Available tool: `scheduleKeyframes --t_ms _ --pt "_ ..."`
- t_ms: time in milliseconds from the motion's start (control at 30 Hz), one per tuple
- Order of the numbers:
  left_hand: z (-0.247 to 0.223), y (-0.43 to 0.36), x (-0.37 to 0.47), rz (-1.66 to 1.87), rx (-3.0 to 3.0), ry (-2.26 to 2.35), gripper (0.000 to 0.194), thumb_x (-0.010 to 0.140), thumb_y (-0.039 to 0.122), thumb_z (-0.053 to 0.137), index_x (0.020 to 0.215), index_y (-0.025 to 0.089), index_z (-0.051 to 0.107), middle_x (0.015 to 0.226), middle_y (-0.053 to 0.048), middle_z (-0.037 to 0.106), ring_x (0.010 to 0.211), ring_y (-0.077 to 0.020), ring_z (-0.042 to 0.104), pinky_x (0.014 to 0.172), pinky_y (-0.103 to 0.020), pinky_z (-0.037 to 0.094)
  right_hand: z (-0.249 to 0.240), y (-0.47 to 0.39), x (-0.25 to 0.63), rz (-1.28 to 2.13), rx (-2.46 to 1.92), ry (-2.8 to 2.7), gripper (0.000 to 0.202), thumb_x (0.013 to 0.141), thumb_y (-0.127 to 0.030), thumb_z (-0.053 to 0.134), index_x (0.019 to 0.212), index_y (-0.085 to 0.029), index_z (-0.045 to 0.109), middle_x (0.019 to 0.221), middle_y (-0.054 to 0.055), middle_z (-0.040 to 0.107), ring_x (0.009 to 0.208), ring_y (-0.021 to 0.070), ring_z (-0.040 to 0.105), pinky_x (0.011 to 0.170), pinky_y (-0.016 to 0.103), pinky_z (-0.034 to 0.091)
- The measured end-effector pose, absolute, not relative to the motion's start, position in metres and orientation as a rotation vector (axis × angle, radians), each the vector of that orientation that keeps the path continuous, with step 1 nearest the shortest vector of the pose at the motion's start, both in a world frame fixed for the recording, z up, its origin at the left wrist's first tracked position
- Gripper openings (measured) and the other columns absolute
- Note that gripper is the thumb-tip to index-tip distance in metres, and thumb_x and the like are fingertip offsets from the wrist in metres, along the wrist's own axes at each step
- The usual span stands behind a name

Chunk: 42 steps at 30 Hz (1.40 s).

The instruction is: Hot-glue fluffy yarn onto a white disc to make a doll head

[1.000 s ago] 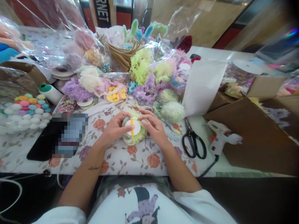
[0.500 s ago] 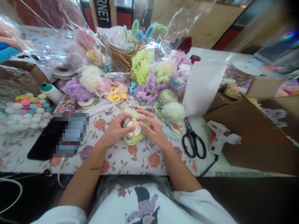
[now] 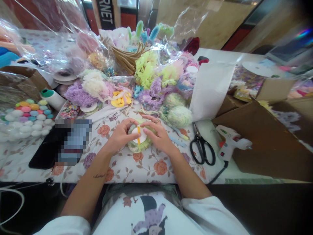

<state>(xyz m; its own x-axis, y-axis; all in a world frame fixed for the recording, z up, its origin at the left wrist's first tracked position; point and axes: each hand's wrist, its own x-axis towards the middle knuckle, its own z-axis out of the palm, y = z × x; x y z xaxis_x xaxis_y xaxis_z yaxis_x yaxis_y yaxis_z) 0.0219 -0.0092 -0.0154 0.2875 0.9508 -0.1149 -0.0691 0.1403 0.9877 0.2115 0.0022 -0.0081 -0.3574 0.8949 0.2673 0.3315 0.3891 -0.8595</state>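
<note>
Between my two hands, just above the flowered cloth, is a round pale-green fluffy piece (image 3: pixel 146 143) with a white disc (image 3: pixel 136 138) on top. A narrow yellow strip (image 3: pixel 139 140) runs across the disc. My left hand (image 3: pixel 123 135) grips the piece from the left, its thumb pressed on the disc by the strip. My right hand (image 3: pixel 157 133) holds the other side, thumb and index finger at the disc's edge and the other fingers stretched beyond. The underside of the piece is hidden.
Black-handled scissors (image 3: pixel 202 148) and a white glue gun (image 3: pixel 230 143) lie to the right, beside a cardboard box (image 3: pixel 259 140). A yarn ball (image 3: pixel 179 116) and heaps of fluffy trim (image 3: pixel 80 93) stand behind. On the left are a black phone (image 3: pixel 44 150) and a bag of pompoms (image 3: pixel 31 119).
The view has shifted very slightly. Both hands keep their hold on the fluffy piece, and nothing else has visibly moved.
</note>
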Motion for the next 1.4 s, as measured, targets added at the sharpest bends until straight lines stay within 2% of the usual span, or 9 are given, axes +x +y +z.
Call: scheduleKeyframes --t_ms 100,500,733,967,1167,1400 --pt "-0.014 -0.010 0.023 0.943 1.137 0.960 0.046 0.070 0.034 0.080 0.103 0.022 0.051 0.085 0.001 0.067 0.065 -0.0117 0.062 0.057 -0.022 0.049 -0.009 0.003 0.214 0.955 -1.018 -1.791 0.015 0.091 -0.030 0.055 0.096 -0.026 0.068 0.135 0.006 0.059 0.130 0.0222 0.050 0.112 0.045 0.034" --pt "-0.018 -0.011 0.021 0.957 1.213 0.985 0.036 0.073 0.032 0.079 0.096 0.021 0.053 0.082 0.001 0.065 0.063 -0.0113 0.059 0.056 -0.022 0.046 -0.009 0.001 0.211 0.950 -1.047 -1.829 0.016 0.089 -0.029 0.057 0.095 -0.026 0.071 0.133 0.007 0.061 0.128 0.0242 0.051 0.111 0.046 0.034" --pt "-0.013 -0.011 0.023 0.971 1.169 0.873 0.052 0.075 0.030 0.077 0.115 0.027 0.043 0.091 0.001 0.065 0.070 -0.0128 0.062 0.061 -0.023 0.051 -0.016 0.006 0.218 0.969 -0.983 -1.529 0.012 0.086 -0.023 0.055 0.084 -0.024 0.067 0.122 0.005 0.066 0.121 0.0235 0.057 0.107 0.043 0.039" --pt "-0.013 -0.011 0.023 1.048 1.135 0.880 0.050 0.078 0.029 0.075 0.118 0.027 0.045 0.096 0.000 0.063 0.074 -0.0131 0.062 0.066 -0.023 0.052 -0.016 0.000 0.219 0.677 -0.969 -1.632 0.007 0.084 -0.021 0.061 0.087 -0.023 0.067 0.117 0.009 0.065 0.113 0.0241 0.060 0.102 0.044 0.043" --pt "-0.011 -0.008 0.021 1.157 1.084 0.961 0.064 0.075 0.031 0.075 0.124 0.031 0.035 0.098 0.001 0.064 0.072 -0.0141 0.063 0.064 -0.026 0.054 -0.019 0.000 0.219 0.232 -0.970 -1.827 0.016 0.082 -0.018 0.062 0.096 -0.023 0.066 0.100 0.008 0.066 0.098 0.0238 0.061 0.088 0.041 0.049" --pt "-0.021 -0.005 0.021 1.194 1.259 1.061 0.043 0.076 0.027 0.073 0.113 0.025 0.050 0.092 0.002 0.058 0.073 -0.0113 0.056 0.064 -0.021 0.046 -0.023 0.007 0.211 -0.132 -1.034 -2.080 0.020 0.083 -0.016 0.060 0.102 -0.022 0.065 0.099 0.006 0.072 0.098 0.0254 0.059 0.090 0.042 0.042"
